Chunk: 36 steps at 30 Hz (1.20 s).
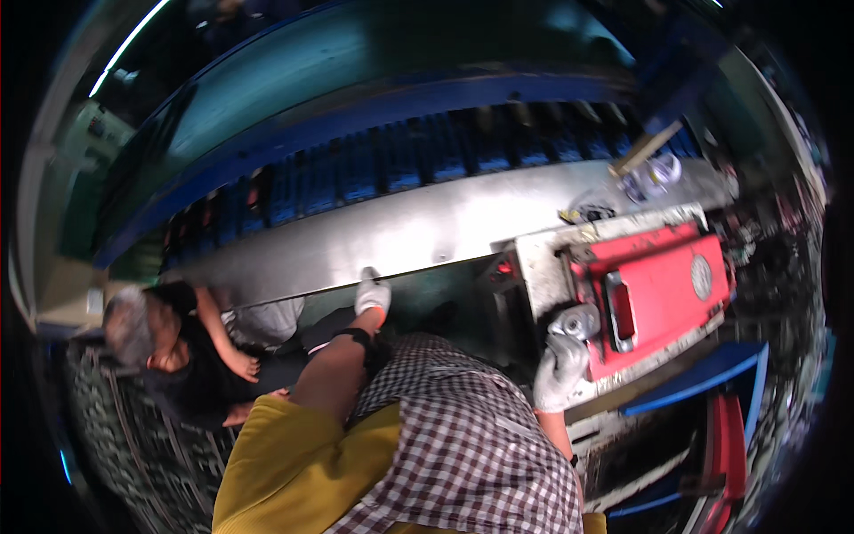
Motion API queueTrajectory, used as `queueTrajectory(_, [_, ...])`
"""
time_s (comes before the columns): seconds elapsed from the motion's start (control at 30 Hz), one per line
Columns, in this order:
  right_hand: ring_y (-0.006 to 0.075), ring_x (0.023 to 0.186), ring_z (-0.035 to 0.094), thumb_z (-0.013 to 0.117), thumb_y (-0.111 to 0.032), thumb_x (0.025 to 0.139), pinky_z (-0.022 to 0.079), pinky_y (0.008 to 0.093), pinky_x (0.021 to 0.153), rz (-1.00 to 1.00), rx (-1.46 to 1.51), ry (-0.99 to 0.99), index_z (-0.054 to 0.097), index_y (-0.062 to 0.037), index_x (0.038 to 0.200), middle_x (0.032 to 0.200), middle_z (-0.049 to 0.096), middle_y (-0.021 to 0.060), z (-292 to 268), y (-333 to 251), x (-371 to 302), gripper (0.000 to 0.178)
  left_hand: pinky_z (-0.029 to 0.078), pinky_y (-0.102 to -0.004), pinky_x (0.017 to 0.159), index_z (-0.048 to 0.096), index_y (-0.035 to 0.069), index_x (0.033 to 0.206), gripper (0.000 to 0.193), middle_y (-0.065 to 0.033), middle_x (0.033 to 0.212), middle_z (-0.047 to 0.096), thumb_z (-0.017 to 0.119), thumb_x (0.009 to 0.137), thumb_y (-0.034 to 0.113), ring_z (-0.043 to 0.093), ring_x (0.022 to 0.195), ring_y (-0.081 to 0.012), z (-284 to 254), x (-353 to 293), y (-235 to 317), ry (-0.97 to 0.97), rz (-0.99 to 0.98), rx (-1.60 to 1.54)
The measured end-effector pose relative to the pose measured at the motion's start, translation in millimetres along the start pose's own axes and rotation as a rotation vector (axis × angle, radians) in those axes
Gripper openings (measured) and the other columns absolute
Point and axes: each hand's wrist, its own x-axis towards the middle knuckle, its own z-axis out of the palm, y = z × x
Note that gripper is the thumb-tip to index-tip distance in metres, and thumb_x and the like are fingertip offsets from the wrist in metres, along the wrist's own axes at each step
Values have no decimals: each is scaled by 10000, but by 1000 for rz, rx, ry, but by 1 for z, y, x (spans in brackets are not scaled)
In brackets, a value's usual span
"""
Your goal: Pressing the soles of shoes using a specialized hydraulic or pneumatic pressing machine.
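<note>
My left hand (pixel 374 297), in a white glove, is at the front edge of a long metal table. Its fingers look closed, with a small dark bit at their tips that is too blurred to name. My right hand (pixel 560 372), also gloved, is closed against a round grey metal part (pixel 578 321) with a hole in its middle. That part is at the left side of a red metal case (pixel 660 298), close to its dark-framed handle (pixel 620 311). The case stands on a worn white stand (pixel 540 276).
The metal table (pixel 418 227) runs under a blue machine frame (pixel 382 116). A clear plastic wrap (pixel 654 176), a wooden strip (pixel 647 148) and a yellow-and-black item (pixel 587 214) lie at its right end. Another person (pixel 182 356) sits at left. A blue rack (pixel 712 378) stands at lower right.
</note>
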Motion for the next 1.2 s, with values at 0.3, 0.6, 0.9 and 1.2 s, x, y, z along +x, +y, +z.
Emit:
queueTrajectory(0.3, [326, 1010, 633, 671, 109, 738, 514, 443, 925, 27, -34, 51, 706, -85, 995, 1003, 690, 102, -2, -14, 13, 324, 526, -450, 953, 313, -74, 1451, 788, -310, 1274, 640, 735, 847, 206, 669, 1132, -376, -19, 0, 49, -455, -65, 478])
queueTrajectory(0.6, [314, 1000, 647, 700, 86, 721, 514, 445, 895, 52, -57, 86, 717, -92, 1004, 993, 692, 86, -12, -9, 10, 335, 516, -420, 576, 589, -83, 1070, 447, -117, 713, 647, 711, 903, 313, 623, 596, -243, -23, 15, 97, -877, -70, 637])
queueTrajectory(0.9, [328, 1011, 640, 686, 95, 707, 514, 450, 896, 83, -44, 66, 728, -83, 989, 995, 693, 99, -15, -8, 6, 336, 598, -463, 834, 709, 19, 1255, 520, -146, 1053, 777, 694, 887, 386, 750, 945, -322, -15, 29, 110, -1005, -46, 1014])
queueTrajectory(1.2, [339, 1007, 646, 674, 88, 728, 507, 462, 927, 26, -50, 28, 702, -74, 1006, 1006, 687, 117, -9, -15, 12, 323, 537, -471, 950, 715, 67, 1280, 574, -137, 1295, 710, 674, 867, 464, 687, 1087, -314, 0, 63, 75, -1105, 270, 1285])
